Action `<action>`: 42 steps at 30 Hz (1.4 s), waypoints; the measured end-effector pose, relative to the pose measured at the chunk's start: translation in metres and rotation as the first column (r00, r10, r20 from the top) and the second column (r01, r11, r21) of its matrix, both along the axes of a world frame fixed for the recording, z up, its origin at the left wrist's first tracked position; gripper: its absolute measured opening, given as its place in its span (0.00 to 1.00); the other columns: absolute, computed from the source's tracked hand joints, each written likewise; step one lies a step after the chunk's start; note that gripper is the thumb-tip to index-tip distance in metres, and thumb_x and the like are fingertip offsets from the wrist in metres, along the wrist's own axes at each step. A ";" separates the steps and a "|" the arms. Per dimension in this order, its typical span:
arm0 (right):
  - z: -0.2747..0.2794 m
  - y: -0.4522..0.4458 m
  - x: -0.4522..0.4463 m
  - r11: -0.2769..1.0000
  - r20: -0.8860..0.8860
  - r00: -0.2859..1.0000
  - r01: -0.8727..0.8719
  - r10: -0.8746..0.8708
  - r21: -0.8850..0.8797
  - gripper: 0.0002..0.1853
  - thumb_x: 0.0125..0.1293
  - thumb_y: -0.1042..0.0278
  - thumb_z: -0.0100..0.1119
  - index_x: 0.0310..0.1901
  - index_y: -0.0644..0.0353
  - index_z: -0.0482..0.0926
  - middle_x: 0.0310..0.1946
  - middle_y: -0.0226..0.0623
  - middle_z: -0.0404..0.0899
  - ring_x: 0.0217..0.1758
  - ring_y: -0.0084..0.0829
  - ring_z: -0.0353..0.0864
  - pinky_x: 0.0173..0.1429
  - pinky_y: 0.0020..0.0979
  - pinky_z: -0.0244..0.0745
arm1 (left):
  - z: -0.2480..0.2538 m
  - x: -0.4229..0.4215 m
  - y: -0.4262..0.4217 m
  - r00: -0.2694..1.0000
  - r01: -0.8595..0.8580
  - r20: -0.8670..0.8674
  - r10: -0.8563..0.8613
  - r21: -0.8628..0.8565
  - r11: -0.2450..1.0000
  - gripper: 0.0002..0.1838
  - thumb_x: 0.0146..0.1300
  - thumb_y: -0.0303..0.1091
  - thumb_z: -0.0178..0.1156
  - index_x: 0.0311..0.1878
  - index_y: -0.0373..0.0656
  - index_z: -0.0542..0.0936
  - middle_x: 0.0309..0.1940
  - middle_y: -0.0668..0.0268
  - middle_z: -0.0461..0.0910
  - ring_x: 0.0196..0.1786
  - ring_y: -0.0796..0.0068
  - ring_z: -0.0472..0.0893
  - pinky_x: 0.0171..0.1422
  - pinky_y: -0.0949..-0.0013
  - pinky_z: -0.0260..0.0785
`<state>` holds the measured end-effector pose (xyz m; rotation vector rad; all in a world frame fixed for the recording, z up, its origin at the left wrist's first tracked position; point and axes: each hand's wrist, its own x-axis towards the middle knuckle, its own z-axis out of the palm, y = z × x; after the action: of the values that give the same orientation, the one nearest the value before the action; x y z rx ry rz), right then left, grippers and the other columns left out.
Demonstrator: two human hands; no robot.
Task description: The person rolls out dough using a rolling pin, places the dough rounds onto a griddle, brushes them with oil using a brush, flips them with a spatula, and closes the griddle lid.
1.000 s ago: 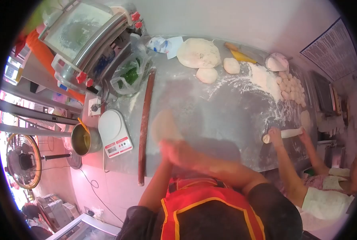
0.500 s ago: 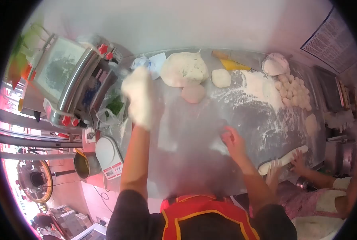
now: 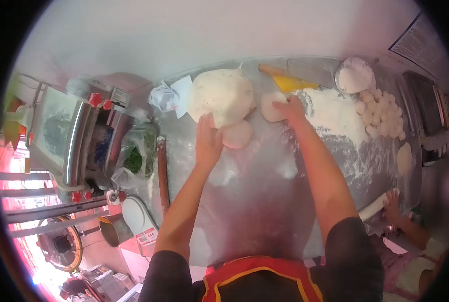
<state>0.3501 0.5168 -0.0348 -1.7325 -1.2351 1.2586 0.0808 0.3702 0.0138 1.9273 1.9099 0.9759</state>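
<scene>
A large pale dough mass (image 3: 221,93) with dark flecks lies near the back of the metal table. My left hand (image 3: 208,143) rests against its front edge, fingers stretched out on the dough. Just right of those fingers sits a smaller flat, round dough piece (image 3: 237,135), touching the large mass. My right hand (image 3: 293,110) has its fingers closed on the right side of another round dough piece (image 3: 272,107); their undersides are hidden.
Loose flour (image 3: 330,118), a flour bowl (image 3: 355,75) and several small dough balls (image 3: 380,113) are at right. A yellow scraper (image 3: 295,83) lies behind. A brown rod (image 3: 162,171), a bag of greens (image 3: 134,158) and a scale (image 3: 136,214) stand left. A co-worker's hand (image 3: 393,206) touches a dough rope (image 3: 373,209).
The blurred pale mass over my left hand is gone, and that hand now lies on the large dough. My right hand moved forward onto the small dough piece. The brown rod has come into view.
</scene>
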 end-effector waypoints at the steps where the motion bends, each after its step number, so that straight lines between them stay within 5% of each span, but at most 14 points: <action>1: -0.002 0.003 -0.002 0.995 -0.109 0.994 -0.002 -0.010 -0.104 0.26 0.49 0.61 0.74 0.45 0.70 0.77 0.40 0.47 0.81 0.43 0.35 0.82 0.44 0.35 0.76 | 0.005 -0.001 -0.009 1.000 0.004 -0.003 -0.004 0.006 1.000 0.32 0.65 0.30 0.56 0.71 0.36 0.60 0.68 0.44 0.61 0.71 0.43 0.60 0.73 0.52 0.55; 7: 0.030 -0.034 0.008 0.980 -0.076 0.993 -0.073 0.088 0.185 0.23 0.48 0.66 0.73 0.43 0.69 0.76 0.35 0.39 0.79 0.35 0.27 0.79 0.36 0.29 0.74 | 0.005 0.017 -0.033 0.998 0.045 0.044 -0.048 0.066 0.997 0.29 0.63 0.25 0.57 0.68 0.35 0.64 0.66 0.45 0.65 0.67 0.44 0.65 0.70 0.54 0.59; 10: 0.058 -0.046 0.049 0.999 -0.101 0.995 -0.023 0.021 -0.026 0.25 0.51 0.66 0.72 0.49 0.67 0.75 0.39 0.42 0.80 0.39 0.34 0.80 0.43 0.34 0.76 | 0.008 0.023 -0.047 0.991 0.032 0.128 -0.035 0.029 0.999 0.29 0.62 0.23 0.58 0.67 0.35 0.65 0.65 0.46 0.66 0.66 0.45 0.67 0.69 0.54 0.61; 13: 0.020 -0.043 0.065 0.739 0.708 0.695 -0.411 -0.123 0.533 0.26 0.56 0.63 0.68 0.54 0.66 0.73 0.45 0.47 0.79 0.46 0.45 0.79 0.52 0.41 0.74 | 0.004 0.028 -0.061 0.989 0.038 0.145 -0.040 0.017 0.999 0.28 0.62 0.23 0.58 0.67 0.35 0.65 0.65 0.46 0.67 0.66 0.45 0.68 0.68 0.54 0.63; 14: 0.011 -0.046 0.060 0.795 0.665 0.742 -0.454 0.087 0.403 0.26 0.60 0.59 0.64 0.55 0.65 0.72 0.49 0.53 0.77 0.54 0.53 0.74 0.59 0.45 0.69 | 0.001 0.029 -0.065 0.989 0.046 0.137 -0.049 0.025 0.999 0.28 0.62 0.23 0.57 0.67 0.35 0.66 0.64 0.46 0.67 0.66 0.45 0.68 0.67 0.55 0.63; 17: -0.002 -0.084 0.029 0.693 0.729 0.669 -0.457 -0.146 0.558 0.24 0.63 0.59 0.59 0.57 0.64 0.72 0.53 0.52 0.75 0.57 0.52 0.72 0.61 0.45 0.67 | 0.000 0.045 -0.081 0.983 0.064 0.175 -0.063 0.000 0.998 0.27 0.62 0.22 0.57 0.66 0.36 0.67 0.64 0.46 0.68 0.64 0.45 0.69 0.66 0.56 0.65; 19: 0.039 -0.125 0.002 0.826 0.678 0.652 -0.552 0.341 0.116 0.23 0.64 0.63 0.57 0.60 0.60 0.71 0.57 0.49 0.72 0.61 0.51 0.69 0.64 0.49 0.63 | -0.006 0.048 -0.099 0.983 0.092 0.163 -0.086 -0.030 0.995 0.27 0.62 0.23 0.56 0.66 0.37 0.67 0.64 0.45 0.68 0.64 0.45 0.70 0.66 0.56 0.65; 21: -0.023 -0.190 -0.031 0.531 0.673 0.740 -0.573 0.006 0.625 0.20 0.62 0.66 0.56 0.56 0.60 0.73 0.56 0.46 0.72 0.60 0.51 0.68 0.63 0.51 0.61 | -0.015 0.049 -0.118 0.983 0.117 0.143 -0.111 -0.034 0.993 0.26 0.63 0.24 0.56 0.66 0.37 0.68 0.64 0.45 0.68 0.64 0.45 0.70 0.66 0.56 0.65; 27: 0.005 -0.315 -0.070 0.693 0.126 0.851 -0.493 0.509 0.526 0.23 0.66 0.71 0.50 0.63 0.66 0.69 0.59 0.53 0.71 0.63 0.53 0.69 0.66 0.48 0.63 | -0.040 0.039 -0.210 0.991 0.122 0.071 -0.114 -0.123 0.985 0.27 0.62 0.32 0.59 0.65 0.39 0.69 0.63 0.48 0.69 0.66 0.44 0.67 0.70 0.50 0.59; 31: 0.002 -0.229 0.011 0.880 0.513 0.858 -0.262 0.025 0.395 0.27 0.68 0.64 0.49 0.67 0.65 0.62 0.61 0.55 0.68 0.62 0.55 0.68 0.66 0.46 0.64 | -0.017 0.047 -0.243 0.950 0.233 -0.190 -0.248 -0.097 0.968 0.33 0.56 0.41 0.65 0.65 0.41 0.70 0.63 0.51 0.70 0.69 0.46 0.65 0.73 0.43 0.53; 32: 0.013 -0.198 0.035 0.929 0.455 0.888 -0.215 0.059 0.300 0.31 0.71 0.61 0.49 0.70 0.68 0.57 0.70 0.59 0.56 0.74 0.55 0.55 0.75 0.48 0.51 | -0.016 0.052 -0.242 0.931 0.259 -0.234 -0.282 -0.124 0.958 0.35 0.54 0.43 0.66 0.65 0.42 0.70 0.64 0.52 0.70 0.70 0.47 0.65 0.73 0.42 0.51; 34: -0.003 -0.150 0.064 0.803 0.606 0.785 -0.278 -0.126 0.527 0.32 0.72 0.58 0.49 0.70 0.69 0.56 0.71 0.59 0.55 0.75 0.56 0.53 0.76 0.48 0.51 | -0.024 0.051 -0.245 0.927 0.266 -0.246 -0.282 -0.099 0.959 0.35 0.53 0.45 0.66 0.64 0.42 0.71 0.64 0.52 0.70 0.69 0.47 0.65 0.73 0.42 0.52; 39: -0.013 -0.137 0.030 0.872 0.828 0.561 -0.410 0.011 0.266 0.30 0.71 0.55 0.49 0.68 0.66 0.61 0.70 0.60 0.56 0.75 0.57 0.52 0.76 0.49 0.49 | -0.022 0.050 -0.246 0.937 0.253 -0.223 -0.270 -0.103 0.962 0.33 0.54 0.44 0.64 0.63 0.42 0.72 0.64 0.53 0.70 0.69 0.47 0.65 0.72 0.42 0.53; 42: -0.023 -0.246 -0.013 0.512 0.761 0.605 -0.742 0.233 0.433 0.27 0.67 0.57 0.52 0.66 0.58 0.68 0.70 0.53 0.59 0.75 0.50 0.54 0.76 0.55 0.47 | -0.019 0.051 -0.243 0.938 0.248 -0.228 -0.261 -0.084 0.965 0.30 0.56 0.42 0.62 0.62 0.42 0.72 0.63 0.53 0.70 0.69 0.46 0.66 0.72 0.43 0.54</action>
<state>0.3367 0.2712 -0.0578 -1.1564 -2.4153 0.2396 0.1315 0.1267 -0.0054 2.2756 1.7197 0.6370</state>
